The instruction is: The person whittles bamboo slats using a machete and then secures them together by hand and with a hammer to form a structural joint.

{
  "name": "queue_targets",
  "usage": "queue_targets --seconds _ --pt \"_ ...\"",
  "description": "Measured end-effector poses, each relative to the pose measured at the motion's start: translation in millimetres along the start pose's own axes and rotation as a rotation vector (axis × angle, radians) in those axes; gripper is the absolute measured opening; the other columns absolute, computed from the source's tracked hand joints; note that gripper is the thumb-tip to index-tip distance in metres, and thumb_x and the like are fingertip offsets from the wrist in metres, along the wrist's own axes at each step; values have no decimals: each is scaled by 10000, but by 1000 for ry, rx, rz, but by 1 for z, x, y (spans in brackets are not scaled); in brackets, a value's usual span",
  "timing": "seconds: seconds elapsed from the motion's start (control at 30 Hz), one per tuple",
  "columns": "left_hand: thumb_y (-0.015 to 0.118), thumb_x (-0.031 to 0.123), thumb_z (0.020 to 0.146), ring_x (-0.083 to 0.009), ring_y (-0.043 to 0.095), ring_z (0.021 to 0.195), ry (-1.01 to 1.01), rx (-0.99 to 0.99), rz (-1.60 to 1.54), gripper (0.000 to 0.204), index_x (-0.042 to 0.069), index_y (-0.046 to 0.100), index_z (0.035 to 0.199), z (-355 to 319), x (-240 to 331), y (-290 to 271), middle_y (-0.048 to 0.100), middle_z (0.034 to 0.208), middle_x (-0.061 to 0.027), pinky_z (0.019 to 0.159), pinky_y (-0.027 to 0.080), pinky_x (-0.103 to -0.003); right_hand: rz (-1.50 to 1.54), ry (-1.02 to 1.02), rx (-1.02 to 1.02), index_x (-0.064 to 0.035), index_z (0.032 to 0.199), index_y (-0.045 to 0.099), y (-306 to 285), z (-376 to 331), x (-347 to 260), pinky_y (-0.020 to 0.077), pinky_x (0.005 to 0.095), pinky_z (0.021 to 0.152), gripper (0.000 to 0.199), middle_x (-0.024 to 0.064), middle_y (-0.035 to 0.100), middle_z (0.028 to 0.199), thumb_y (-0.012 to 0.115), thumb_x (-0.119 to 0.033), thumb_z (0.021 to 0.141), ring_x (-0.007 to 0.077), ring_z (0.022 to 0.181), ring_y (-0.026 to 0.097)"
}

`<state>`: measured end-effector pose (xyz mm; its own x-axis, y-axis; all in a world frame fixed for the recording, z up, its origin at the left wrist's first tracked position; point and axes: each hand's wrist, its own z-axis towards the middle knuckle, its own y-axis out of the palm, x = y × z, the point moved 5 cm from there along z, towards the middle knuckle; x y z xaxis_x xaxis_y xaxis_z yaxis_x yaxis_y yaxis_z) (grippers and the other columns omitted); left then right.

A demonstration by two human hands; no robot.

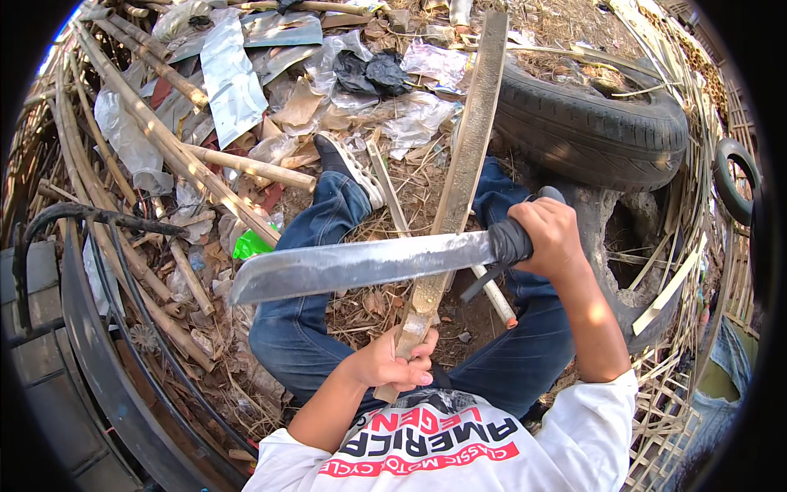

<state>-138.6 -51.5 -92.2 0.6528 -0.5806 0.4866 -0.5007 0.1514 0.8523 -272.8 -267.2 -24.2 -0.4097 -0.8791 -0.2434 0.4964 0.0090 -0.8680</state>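
Bamboo strip (466, 156) fills curled left hand (384, 366); clenched right hand (548, 235) grips machete (352, 268).

We see words printed on the front of the white shirt (566, 435) the person wears. They look upside down to us. We see big black letters (426, 440), a row of red letters (402, 421), and small pale letters on a red stripe (488, 452). We see pinkish marks on a plastic bag (436, 66), too small for us to read.

Machete (352, 266) above bamboo strip (466, 164); tyre (590, 135) right (bamboo poles (258, 168) left).
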Motion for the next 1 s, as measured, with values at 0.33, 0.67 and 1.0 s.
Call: queue_targets --seconds 0.33,0.67,1.0 --pt "573 -139 804 -16 246 447 -52 50 -92 400 155 302 795 3 -8 4 300 587 75 388 189 -226 -23 -145 65 -94 842 561 -8 14 -2 489 387 638 504 68 642 729 805 -163 406 285 687 641" --pt "570 -111 825 -5 232 443 1 -56 -170 388 152 286 808 -2 -2 16 278 587 84 389 175 -206 -128 -20 91 -86 866 582 -20 25 26 498 395 639 484 84 654 740 796 -139 435 300 705 651" --pt "591 -103 806 -7 228 433 -36 7 -225 393 154 294 811 17 18 22 295 580 78 376 169 -209 -308 21 115 -86 885 568 -32 49 56 498 401 677 470 90 668 774 789 -122 472 310 730 652"
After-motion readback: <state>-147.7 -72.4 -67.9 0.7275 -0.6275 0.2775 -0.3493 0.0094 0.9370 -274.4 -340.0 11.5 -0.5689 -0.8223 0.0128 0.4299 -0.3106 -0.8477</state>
